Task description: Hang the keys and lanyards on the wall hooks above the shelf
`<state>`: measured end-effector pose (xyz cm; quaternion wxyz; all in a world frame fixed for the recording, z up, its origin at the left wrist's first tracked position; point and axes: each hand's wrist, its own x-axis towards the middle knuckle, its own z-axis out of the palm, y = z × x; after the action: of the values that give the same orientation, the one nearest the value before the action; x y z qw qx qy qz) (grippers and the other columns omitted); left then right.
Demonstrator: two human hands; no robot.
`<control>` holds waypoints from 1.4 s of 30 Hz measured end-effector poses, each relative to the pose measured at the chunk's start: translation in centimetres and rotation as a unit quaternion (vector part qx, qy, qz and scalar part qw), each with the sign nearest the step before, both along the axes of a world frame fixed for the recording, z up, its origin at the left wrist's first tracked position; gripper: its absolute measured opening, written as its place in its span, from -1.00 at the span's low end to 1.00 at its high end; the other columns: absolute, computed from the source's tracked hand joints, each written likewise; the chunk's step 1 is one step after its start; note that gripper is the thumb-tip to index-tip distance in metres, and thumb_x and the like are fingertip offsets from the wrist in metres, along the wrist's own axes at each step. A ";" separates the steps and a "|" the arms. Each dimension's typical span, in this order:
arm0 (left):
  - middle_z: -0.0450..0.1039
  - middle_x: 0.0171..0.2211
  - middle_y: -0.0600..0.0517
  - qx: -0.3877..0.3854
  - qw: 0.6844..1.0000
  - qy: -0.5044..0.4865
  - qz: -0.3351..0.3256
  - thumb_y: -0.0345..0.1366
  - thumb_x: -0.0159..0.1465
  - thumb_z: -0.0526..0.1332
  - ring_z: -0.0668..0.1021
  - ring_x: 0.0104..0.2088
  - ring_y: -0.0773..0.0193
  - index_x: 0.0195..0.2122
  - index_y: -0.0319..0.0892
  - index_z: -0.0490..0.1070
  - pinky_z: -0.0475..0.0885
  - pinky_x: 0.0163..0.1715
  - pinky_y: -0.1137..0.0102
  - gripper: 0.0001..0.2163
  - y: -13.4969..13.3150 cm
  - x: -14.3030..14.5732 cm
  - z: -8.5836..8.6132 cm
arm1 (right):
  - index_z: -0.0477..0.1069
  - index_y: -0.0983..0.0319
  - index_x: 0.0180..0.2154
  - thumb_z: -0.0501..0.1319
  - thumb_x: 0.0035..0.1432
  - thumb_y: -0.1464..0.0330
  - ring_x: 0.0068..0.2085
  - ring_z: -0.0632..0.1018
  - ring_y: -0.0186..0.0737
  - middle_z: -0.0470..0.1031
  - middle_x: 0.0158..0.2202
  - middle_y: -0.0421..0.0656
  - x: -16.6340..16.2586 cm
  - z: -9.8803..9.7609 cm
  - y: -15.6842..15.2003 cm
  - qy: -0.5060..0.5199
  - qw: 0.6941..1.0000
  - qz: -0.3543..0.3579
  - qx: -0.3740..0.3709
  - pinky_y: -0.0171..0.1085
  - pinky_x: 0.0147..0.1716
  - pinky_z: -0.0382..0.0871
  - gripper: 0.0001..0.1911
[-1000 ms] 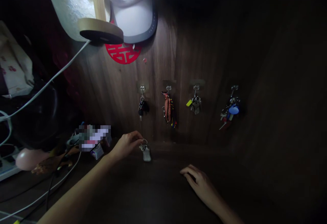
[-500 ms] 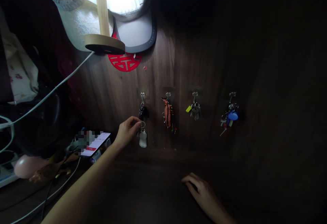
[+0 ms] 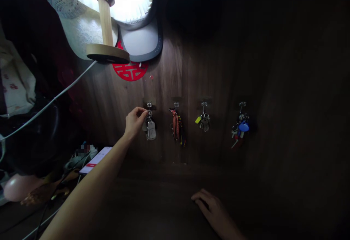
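Observation:
My left hand [image 3: 135,120] is raised to the dark wood wall, pinching the ring of a key bunch with a pale fob [image 3: 151,130] right at the leftmost hook [image 3: 149,105]. The fob hangs just below my fingers, over a dark key bunch on the same hook. My right hand [image 3: 212,206] rests flat on the dark tabletop, fingers stretched out, holding nothing. Three more hooks to the right carry a red-orange strap bunch [image 3: 175,124], a bunch with a yellow tag [image 3: 202,120] and a bunch with a blue tag [image 3: 240,127].
A lit lamp with a wooden stem and round base [image 3: 106,52] stands at upper left beside a red paper cutout [image 3: 130,71]. A white cable [image 3: 49,101], a phone [image 3: 94,159], a pink rounded object [image 3: 16,188] and other clutter crowd the left side.
My left hand has lifted the pale-fob keys from the tabletop up the wall to the leftmost hook. The right hand has stayed on the table.

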<state>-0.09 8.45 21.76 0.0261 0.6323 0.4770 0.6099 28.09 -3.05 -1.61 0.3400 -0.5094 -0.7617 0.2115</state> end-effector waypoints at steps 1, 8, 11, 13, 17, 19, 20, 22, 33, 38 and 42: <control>0.49 -0.51 0.10 -0.001 1.000 -0.001 0.005 -0.15 0.08 0.19 0.48 -0.46 0.32 -0.43 -0.17 0.46 0.32 -0.42 0.48 -0.80 0.2 -0.1 0.1 | 0.46 0.10 -0.35 0.02 0.18 0.30 -0.23 0.52 -0.22 0.50 -0.32 -0.19 0.0 0.0 0.0 0.000 1.000 -0.002 0.000 -0.29 -0.19 0.35 -0.76; 0.49 -0.53 0.10 -0.023 1.000 -0.007 0.016 -0.16 0.06 0.21 0.49 -0.46 0.30 -0.46 -0.15 0.47 0.31 -0.42 0.47 -0.83 1.3 -0.4 -0.8 | 0.46 0.12 -0.34 0.03 0.17 0.33 -0.23 0.52 -0.23 0.50 -0.31 -0.18 0.1 0.0 0.1 0.003 1.000 0.002 -0.002 -0.30 -0.19 0.35 -0.77; 0.49 -0.54 0.11 -0.031 0.999 -0.012 0.015 -0.16 0.06 0.22 0.49 -0.46 0.30 -0.48 -0.14 0.46 0.31 -0.42 0.46 -0.84 1.5 -0.5 -1.4 | 0.47 0.13 -0.34 0.03 0.17 0.33 -0.23 0.52 -0.22 0.50 -0.31 -0.17 0.1 0.0 0.1 0.004 1.000 0.005 -0.002 -0.29 -0.20 0.35 -0.77; 0.48 -0.54 0.11 -0.034 0.999 -0.019 0.012 -0.17 0.06 0.22 0.49 -0.46 0.30 -0.47 -0.14 0.46 0.32 -0.41 0.46 -0.85 1.5 -0.5 -1.7 | 0.47 0.12 -0.34 0.03 0.17 0.33 -0.23 0.52 -0.22 0.50 -0.31 -0.18 0.1 0.0 0.1 0.006 1.000 0.007 -0.002 -0.29 -0.20 0.35 -0.77; 0.48 -0.53 0.12 -0.033 0.999 -0.040 0.000 -0.19 0.08 0.20 0.50 -0.46 0.31 -0.42 -0.15 0.44 0.34 -0.40 0.47 -0.85 1.3 0.0 -2.3 | 0.46 0.11 -0.34 0.03 0.18 0.30 -0.24 0.52 -0.22 0.50 -0.31 -0.19 0.1 0.0 0.0 0.006 1.000 0.003 -0.002 -0.29 -0.20 0.35 -0.77; 0.48 -0.50 0.10 -0.031 0.998 -0.055 -0.007 -0.19 0.10 0.18 0.51 -0.44 0.32 -0.37 -0.16 0.43 0.36 -0.39 0.47 -0.83 1.0 0.4 -2.9 | 0.46 0.11 -0.34 0.02 0.19 0.29 -0.24 0.52 -0.22 0.50 -0.31 -0.18 0.1 0.1 -0.1 0.002 1.000 0.004 -0.002 -0.28 -0.20 0.35 -0.76; 0.48 -0.48 0.09 -0.029 0.998 -0.063 -0.010 -0.19 0.11 0.18 0.51 -0.43 0.31 -0.33 -0.16 0.42 0.37 -0.39 0.47 -0.82 0.9 0.6 -3.3 | 0.46 0.11 -0.34 0.01 0.19 0.30 -0.24 0.52 -0.22 0.50 -0.32 -0.18 0.1 0.2 -0.1 0.000 1.000 0.006 -0.001 -0.29 -0.21 0.35 -0.76; 0.49 -0.42 0.07 -0.025 0.996 -0.079 -0.015 -0.20 0.13 0.16 0.53 -0.37 0.30 -0.27 -0.17 0.40 0.39 -0.35 0.46 -0.80 0.5 0.8 -4.3 | 0.45 0.12 -0.34 0.01 0.19 0.32 -0.24 0.52 -0.22 0.50 -0.32 -0.19 0.1 0.2 -0.1 -0.004 1.000 0.011 0.004 -0.30 -0.21 0.35 -0.76; 0.46 -0.20 -0.01 -0.065 0.991 -0.093 -0.071 -0.24 0.22 0.08 0.53 -0.19 0.30 -0.09 -0.14 0.22 0.42 -0.17 0.39 -0.76 -2.8 -0.3 -11.7 | 0.45 0.11 -0.33 0.01 0.19 0.30 -0.22 0.53 -0.19 0.51 -0.31 -0.17 -0.1 0.1 -0.1 -0.025 1.000 0.000 0.012 -0.27 -0.19 0.36 -0.76; 0.47 -0.36 0.06 -0.135 0.986 -0.050 -0.083 -0.21 0.22 0.09 0.52 -0.37 0.32 -0.16 -0.13 0.29 0.43 -0.34 0.43 -0.81 -5.5 -1.5 -15.4 | 0.46 0.09 -0.34 0.02 0.19 0.26 -0.23 0.54 -0.18 0.52 -0.31 -0.18 -0.2 0.0 -0.1 -0.024 1.000 -0.008 0.015 -0.26 -0.19 0.38 -0.76; 0.47 -0.38 0.10 -0.206 0.970 0.013 -0.126 -0.19 0.22 0.09 0.50 -0.42 0.33 -0.16 -0.11 0.32 0.40 -0.39 0.46 -0.80 -7.8 -2.5 -17.9 | 0.47 0.09 -0.34 0.02 0.20 0.23 -0.23 0.54 -0.19 0.53 -0.31 -0.17 -0.4 0.2 -0.2 -0.021 1.000 -0.014 0.017 -0.27 -0.19 0.39 -0.73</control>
<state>-2.57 0.64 3.88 0.2262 0.6759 0.5091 0.4825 27.65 -3.23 -1.42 0.3353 -0.5184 -0.7652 0.1824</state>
